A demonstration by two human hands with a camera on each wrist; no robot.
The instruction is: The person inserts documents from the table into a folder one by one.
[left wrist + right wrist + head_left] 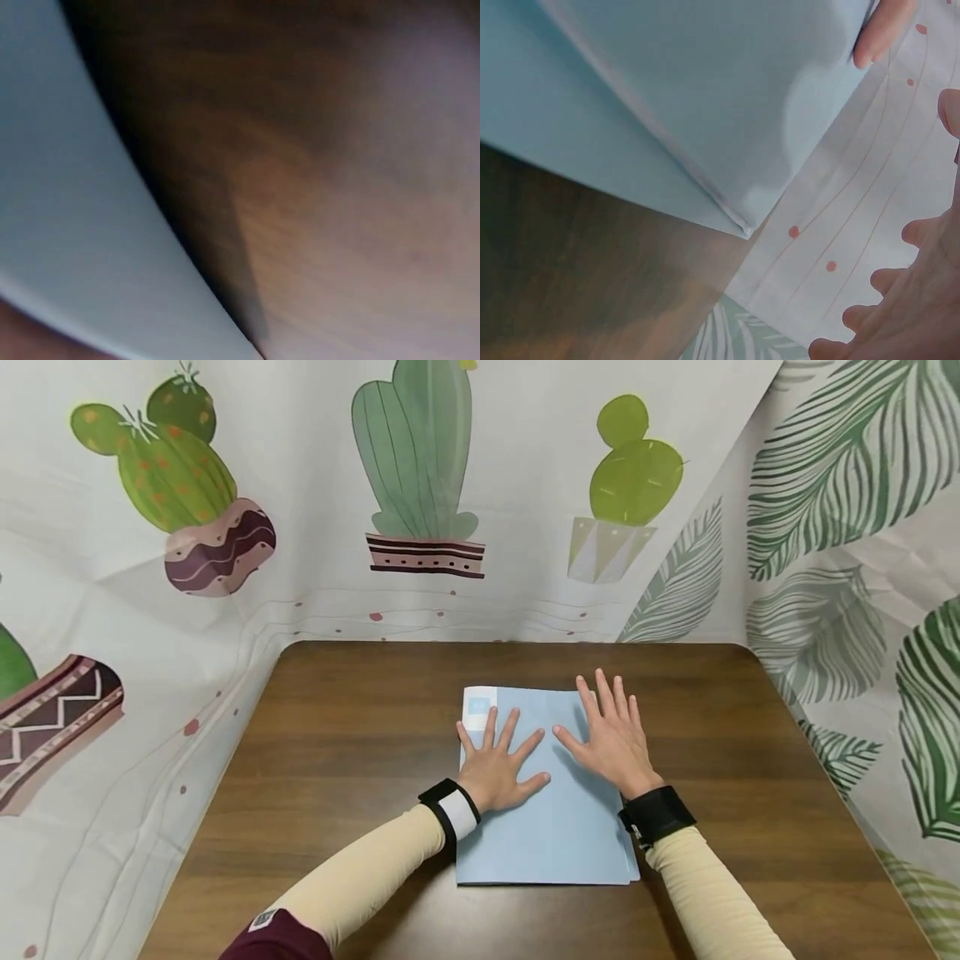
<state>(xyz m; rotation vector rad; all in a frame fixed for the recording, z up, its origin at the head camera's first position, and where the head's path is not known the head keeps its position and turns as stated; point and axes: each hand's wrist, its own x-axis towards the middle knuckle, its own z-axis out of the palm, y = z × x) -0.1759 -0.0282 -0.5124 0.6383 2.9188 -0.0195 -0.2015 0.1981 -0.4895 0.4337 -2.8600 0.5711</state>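
A light blue paper folder [547,843] lies upright on the table, with a white label [478,706] in its upper left corner. My left hand [498,770] rests on the folder's left half, fingers spread. Over the upper right part of the folder, my right hand [617,745] is held with straight, parted fingers, and its shadow falls on the cover. At the right side, a lower layer of the folder sticks out past the cover. The right wrist view shows this stepped edge of the folder [667,112], with the right hand [907,300] at the right.
The folder lies on a brown wooden table [352,735] with rounded far corners. Behind it hangs a white cloth [525,602] printed with cacti and leaves. Black bands are strapped on both wrists. Wood grain blurs across most of the left wrist view.
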